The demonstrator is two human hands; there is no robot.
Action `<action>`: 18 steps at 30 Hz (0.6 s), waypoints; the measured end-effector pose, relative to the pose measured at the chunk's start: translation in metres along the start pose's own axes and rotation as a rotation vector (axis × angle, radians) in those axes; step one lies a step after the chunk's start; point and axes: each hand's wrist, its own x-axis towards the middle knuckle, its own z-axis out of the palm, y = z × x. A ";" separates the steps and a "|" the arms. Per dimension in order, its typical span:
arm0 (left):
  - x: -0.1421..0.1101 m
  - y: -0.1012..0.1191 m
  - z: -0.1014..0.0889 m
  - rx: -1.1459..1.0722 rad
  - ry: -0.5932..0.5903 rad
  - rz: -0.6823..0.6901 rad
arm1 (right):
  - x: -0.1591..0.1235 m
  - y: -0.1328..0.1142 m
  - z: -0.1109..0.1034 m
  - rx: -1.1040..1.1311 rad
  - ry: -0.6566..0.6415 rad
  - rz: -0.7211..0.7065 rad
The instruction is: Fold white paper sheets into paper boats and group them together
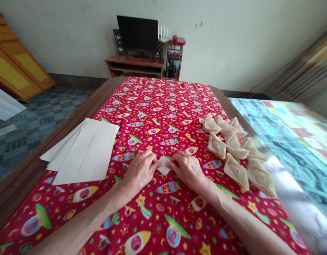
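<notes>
A small diamond of folded white paper (pixel 163 165) lies at the middle of the near table. My left hand (pixel 142 169) pinches its left corner between thumb and fingers. On the opposite corner, my right hand (pixel 187 170) grips the same paper, fingers curled. Much of each hand's fingertips is hidden behind the knuckles. To the right stand several folded paper boats (pixel 236 170) in loose rows. Left of my hands, a fanned stack of white paper sheets (pixel 85 152) rests flat, the top one bearing a line of faint print.
A red patterned cloth (pixel 163 117) covers the wooden table (pixel 80 109). Beyond its far end are a desk (pixel 136 60) with a monitor (pixel 138 35), speakers and a red telephone (pixel 178 40). A bed with a checked cover (pixel 285 134) adjoins on the right; a wooden cabinet (pixel 18 63) stands far left.
</notes>
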 end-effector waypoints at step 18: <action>-0.005 -0.006 -0.007 0.014 0.020 -0.010 | 0.000 0.003 0.003 0.011 0.022 -0.024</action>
